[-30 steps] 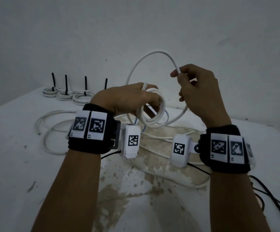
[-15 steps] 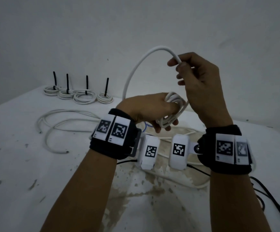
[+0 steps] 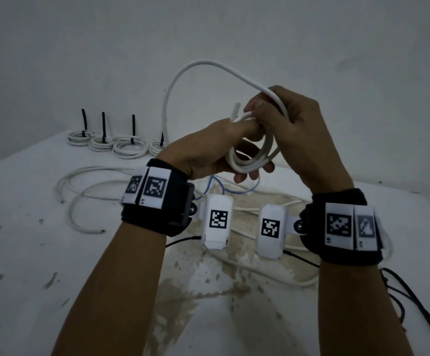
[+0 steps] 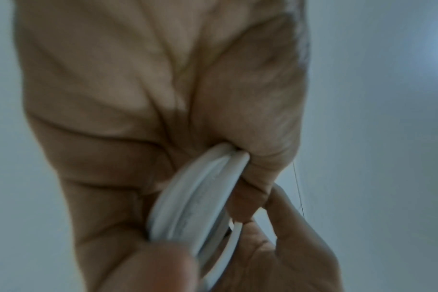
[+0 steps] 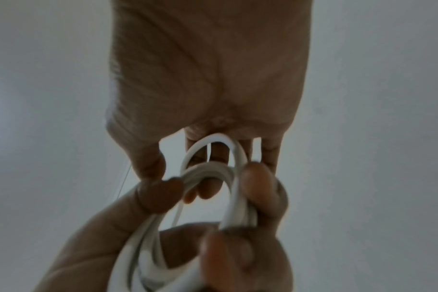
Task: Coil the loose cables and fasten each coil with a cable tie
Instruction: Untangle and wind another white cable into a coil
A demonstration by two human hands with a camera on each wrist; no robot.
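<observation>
My left hand [image 3: 224, 147] grips a small coil of white cable [image 3: 255, 158] above the table, thumb on top, fingers curled under. A short cable end [image 3: 235, 112] sticks up from the coil. My right hand [image 3: 283, 124] holds the free run of the same cable [image 3: 190, 70], which arcs up and left, then drops to the table. In the left wrist view the coil [image 4: 200, 197] is squeezed between thumb and fingers. In the right wrist view a cable loop [image 5: 228, 158] passes under my right fingers [image 5: 260, 177]. Both hands meet at the coil.
Several tied coils [image 3: 129, 147] with upright black cable ties [image 3: 133, 124] line the back left of the white table [image 3: 29, 265]. Loose white cables [image 3: 80, 191] lie at the left and under my wrists. A thin blue wire [image 3: 221, 186] lies mid-table. Black cords [image 3: 414, 304] trail at the right.
My right hand has come down and left with the cable onto the coil, shrinking the big loop. My left hand has lifted the coil up and right to meet it.
</observation>
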